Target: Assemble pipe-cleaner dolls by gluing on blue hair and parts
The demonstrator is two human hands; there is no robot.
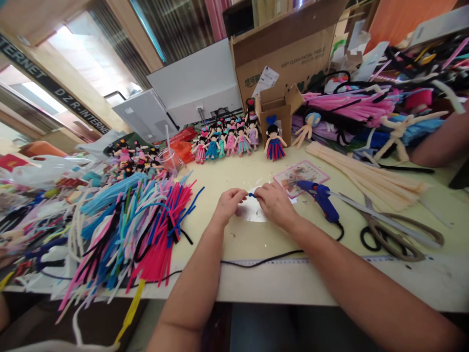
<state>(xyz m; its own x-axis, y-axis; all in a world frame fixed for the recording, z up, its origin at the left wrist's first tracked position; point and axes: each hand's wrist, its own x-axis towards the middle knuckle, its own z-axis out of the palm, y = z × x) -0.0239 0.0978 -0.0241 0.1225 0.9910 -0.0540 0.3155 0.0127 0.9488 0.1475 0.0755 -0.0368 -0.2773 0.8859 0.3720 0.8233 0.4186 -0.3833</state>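
A short piece of blue pipe cleaner (251, 195) shows between my two hands, above a shiny round plate (252, 215) on the table. My left hand (230, 204) pinches its left end with thumb and forefinger. Closed around the other end is my right hand (275, 203), whose fingers hide part of the piece. To the right of that hand lies a blue glue gun (322, 198), its nozzle by a pink-edged card (300, 177). A doll in a blue and red striped skirt (274, 146) stands beyond the hands.
Bundles of coloured pipe cleaners (154, 234) cover the left side, beige ones (362, 171) the right. Large scissors (395, 234) lie right of the glue gun. A black cord (252, 265) crosses the front. Several small dolls (227, 142) and cardboard boxes (286, 58) stand behind; another person's arm (443, 142) shows at right.
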